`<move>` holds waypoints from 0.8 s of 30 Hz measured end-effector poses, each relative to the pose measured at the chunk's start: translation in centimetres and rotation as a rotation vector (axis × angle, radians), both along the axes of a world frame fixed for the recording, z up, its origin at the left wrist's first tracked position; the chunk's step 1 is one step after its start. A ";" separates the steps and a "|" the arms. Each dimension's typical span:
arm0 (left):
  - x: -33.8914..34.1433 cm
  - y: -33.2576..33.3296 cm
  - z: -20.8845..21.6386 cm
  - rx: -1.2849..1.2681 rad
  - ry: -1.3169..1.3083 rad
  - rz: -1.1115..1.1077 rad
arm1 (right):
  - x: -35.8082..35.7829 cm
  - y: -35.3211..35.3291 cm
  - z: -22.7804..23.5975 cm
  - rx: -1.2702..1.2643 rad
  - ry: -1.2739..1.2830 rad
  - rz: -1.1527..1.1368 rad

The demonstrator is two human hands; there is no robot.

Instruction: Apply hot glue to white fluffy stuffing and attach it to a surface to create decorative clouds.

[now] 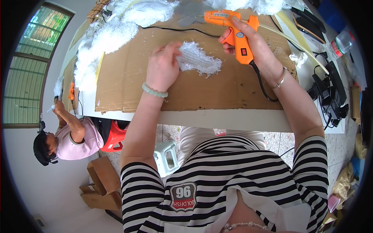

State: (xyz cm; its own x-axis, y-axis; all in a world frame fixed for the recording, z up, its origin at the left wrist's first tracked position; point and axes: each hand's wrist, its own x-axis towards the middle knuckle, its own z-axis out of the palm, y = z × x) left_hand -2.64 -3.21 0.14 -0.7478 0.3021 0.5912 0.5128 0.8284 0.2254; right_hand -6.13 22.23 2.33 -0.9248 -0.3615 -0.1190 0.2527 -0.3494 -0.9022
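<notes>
My right hand [252, 40] is wrapped round an orange hot glue gun [244, 50], with fingers at its trigger. Its nozzle points left over the far side of the cardboard, and a long pale glue stick [285, 37] runs out of its back. A black cord hangs from the handle. On the cardboard lies a white fringed, fluffy piece [200, 60] with a ribbed middle. My left hand [163, 64] is at this piece's left end, fingers bent and apart. Whether the fingertips touch it is hard to see.
Brown cardboard [128, 81] covers much of the white table. White fluffy material [105, 42] is heaped at the far left. To the right are a plastic bottle [340, 44], crumpled tissue [298, 59] and black devices [330, 93]. Another person [77, 132] sits at the left.
</notes>
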 end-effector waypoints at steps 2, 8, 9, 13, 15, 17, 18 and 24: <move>-0.3 0.0 -0.3 -0.068 -0.065 -0.020 | -0.2 0.1 -0.2 -0.006 -0.005 0.004; -2.1 0.0 1.4 0.110 -0.155 0.018 | -0.4 0.3 -1.0 -0.039 -0.007 0.001; -2.5 0.1 1.1 0.111 -0.174 -0.044 | -0.4 0.3 -1.0 -0.023 0.003 0.008; -3.0 0.0 0.9 0.033 -0.220 -0.142 | -0.1 0.3 -0.6 -0.016 -0.005 0.005; -2.4 -0.2 1.5 0.165 -0.240 -0.097 | 0.1 0.3 -0.6 -0.001 0.037 0.029; -1.3 0.2 2.1 0.297 -0.264 -0.050 | 0.1 0.3 -0.7 -0.009 0.039 0.041; -0.6 0.6 2.6 0.201 -0.238 -0.121 | 0.1 0.4 -0.7 -0.013 0.053 0.060; 1.1 3.1 1.5 0.018 -0.156 -0.235 | 0.6 0.3 -0.3 -0.056 0.078 0.114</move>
